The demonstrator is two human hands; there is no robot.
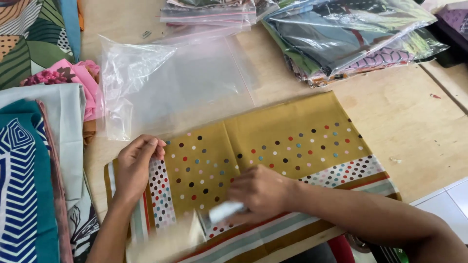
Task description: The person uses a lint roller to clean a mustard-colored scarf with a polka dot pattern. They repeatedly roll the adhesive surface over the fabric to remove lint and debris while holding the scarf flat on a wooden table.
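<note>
While hands [195,182] press, mustard dotted scarf [273,146] lies lengthwise left-right, slightly tilted

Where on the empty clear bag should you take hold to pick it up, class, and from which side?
Judging by its pose, grip the clear bag at its crumpled left end, coming from the left. That end puffs up off the table, offering folds to pinch, while the rest lies flat and slippery. It is also the end nearest the left hand.

We see a pale wooden surface [414,122] in soft, even light, its boards joined along the far right, and white floor tiles [446,199] at near right.
</note>
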